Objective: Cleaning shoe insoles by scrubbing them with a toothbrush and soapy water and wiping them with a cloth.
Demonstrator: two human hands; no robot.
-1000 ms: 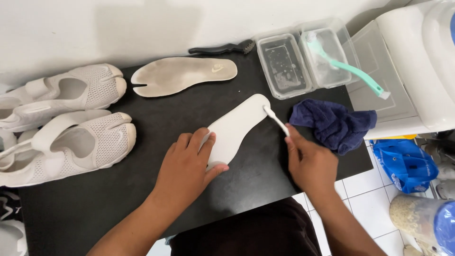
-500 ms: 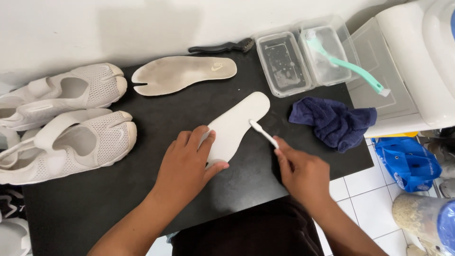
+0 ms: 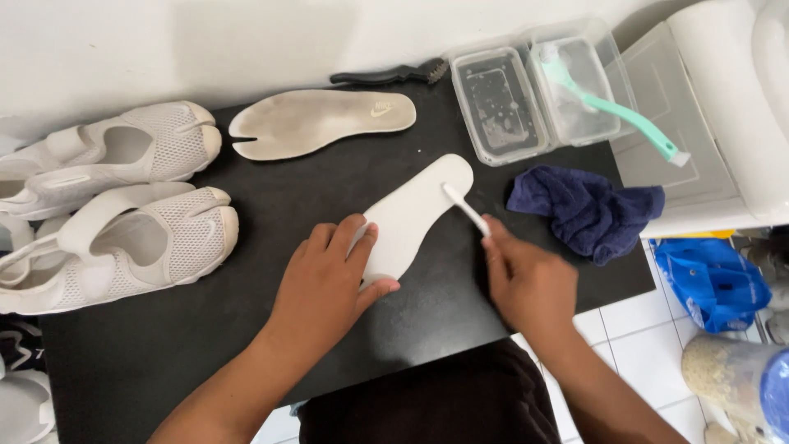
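Your right hand (image 3: 530, 284) grip stays clenched on the white brush (image 3: 466, 209); its head has slid up-frame along the insole (image 3: 415, 215), left hand (image 3: 325, 288) pinning it flat.

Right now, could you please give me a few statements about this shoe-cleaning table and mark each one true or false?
1. The left hand presses flat on the white insole. True.
2. The right hand holds the blue cloth. False: it holds a small white brush whose tip rests on the insole; the blue cloth lies untouched beside it.
3. A second, dirtier insole lies farther back on the black table. True.
4. The green-handled brush lies flat on the table. False: its head sits in one clear plastic container.
5. The two white shoes sit on the person's right. False: they sit at the left.
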